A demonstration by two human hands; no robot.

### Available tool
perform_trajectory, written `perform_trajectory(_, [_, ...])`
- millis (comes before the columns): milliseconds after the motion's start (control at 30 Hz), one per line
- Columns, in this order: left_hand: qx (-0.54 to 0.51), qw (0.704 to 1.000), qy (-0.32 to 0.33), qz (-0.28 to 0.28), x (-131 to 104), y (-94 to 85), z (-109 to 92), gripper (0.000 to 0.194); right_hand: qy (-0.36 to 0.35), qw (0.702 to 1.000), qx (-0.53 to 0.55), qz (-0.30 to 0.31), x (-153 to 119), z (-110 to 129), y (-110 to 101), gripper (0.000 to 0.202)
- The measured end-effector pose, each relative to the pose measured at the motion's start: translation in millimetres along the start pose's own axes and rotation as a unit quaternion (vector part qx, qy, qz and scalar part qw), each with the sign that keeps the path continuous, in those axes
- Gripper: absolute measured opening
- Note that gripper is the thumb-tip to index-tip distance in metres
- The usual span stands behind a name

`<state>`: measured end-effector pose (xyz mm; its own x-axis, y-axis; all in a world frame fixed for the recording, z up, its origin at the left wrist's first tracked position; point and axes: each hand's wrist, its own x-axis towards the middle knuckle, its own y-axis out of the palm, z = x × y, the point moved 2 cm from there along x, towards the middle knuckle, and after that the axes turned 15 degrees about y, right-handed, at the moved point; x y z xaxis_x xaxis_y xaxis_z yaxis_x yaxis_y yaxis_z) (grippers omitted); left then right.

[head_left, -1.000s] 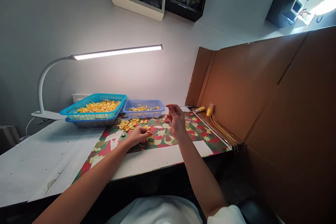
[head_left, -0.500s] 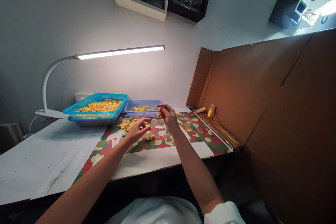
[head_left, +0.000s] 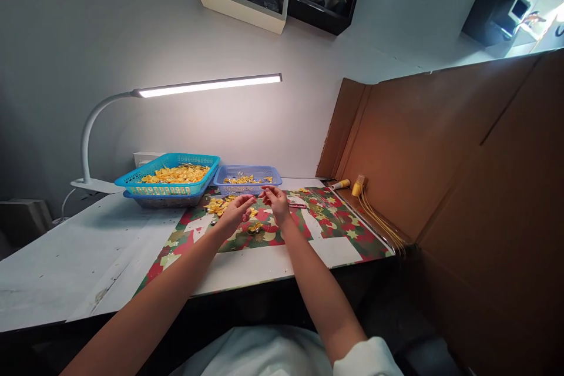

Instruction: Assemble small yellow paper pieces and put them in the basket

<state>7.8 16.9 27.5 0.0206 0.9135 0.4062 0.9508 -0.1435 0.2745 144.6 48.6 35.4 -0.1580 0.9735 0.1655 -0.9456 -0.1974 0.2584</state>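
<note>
My left hand (head_left: 237,215) is raised over the patterned table cover, its fingertips pressed together in a pinch. Facing it, a small gap away, my right hand (head_left: 277,204) also pinches. Whatever either hand holds is too small to make out. Just below and between them lies a small yellow-gold piece (head_left: 254,228) on the cover. Behind my left hand is a loose pile of yellow petal-like pieces (head_left: 218,205). A pink-handled tool (head_left: 297,205) lies just right of my right hand, partly hidden.
A turquoise basket (head_left: 127,182) of yellow pieces rests on another basket at the left. A lavender basket (head_left: 249,189) with more pieces stands by the wall. The lamp (head_left: 211,86) reaches overhead. Golden stems (head_left: 379,217) lie against the cardboard screen (head_left: 440,147) at the right.
My hands have drawn closer together, and my left fingers have gone from spread to pinched. My right hand has lowered slightly. The whole view has shifted a little.
</note>
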Motion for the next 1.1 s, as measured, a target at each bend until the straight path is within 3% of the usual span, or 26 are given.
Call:
perform_trajectory(167, [0.006, 0.988, -0.107, 0.115, -9, 6.7, 4, 0.044, -0.032, 0.998, -0.027, -0.036, 3, -3, -7, 0.033])
perform_trajectory(267, [-0.044, 0.977, -0.154, 0.142, -10, 5.0, 4, 0.03, -0.037, 0.997, -0.058, -0.035, 3, -8, -10, 0.035])
perform_trajectory(333, [-0.112, 0.975, -0.154, 0.115, -6, 1.4, 2, 0.018, -0.029, 0.996, -0.08, -0.032, 4, -13, -11, 0.035])
perform_trajectory(433, [-0.205, 0.972, -0.112, 0.006, 3, -7.9, 0, 0.012, -0.027, 0.993, -0.111, -0.038, 4, -19, -11, 0.031])
perform_trajectory(567, [-0.24, 0.961, -0.078, -0.113, 9, -18.8, -1, 0.01, -0.032, 0.989, -0.141, -0.039, 0, -19, -12, 0.024])
perform_trajectory(667, [-0.227, 0.961, -0.066, -0.142, 9, -22.3, -1, 0.01, -0.038, 0.986, -0.159, -0.025, -5, -16, -11, 0.02])
perform_trajectory(767, [-0.176, 0.974, -0.05, -0.135, 8, -23.7, 2, 0.006, -0.032, 0.984, -0.176, 0.016, -10, -14, -7, 0.019])
perform_trajectory(900, [-0.001, 0.997, -0.054, -0.055, 4, -21.1, 8, 0.024, -0.036, 0.986, -0.147, 0.067, -16, -12, -1, 0.02])
perform_trajectory(1033, [0.138, 0.983, -0.039, 0.114, -5, -8.8, 10, 0.025, -0.043, 0.993, -0.108, 0.03, -17, -7, -4, 0.022])
perform_trajectory(1100, [0.161, 0.972, -0.023, 0.169, -8, -3.0, 9, 0.024, -0.037, 0.993, -0.11, 0.01, -16, -6, -6, 0.025])
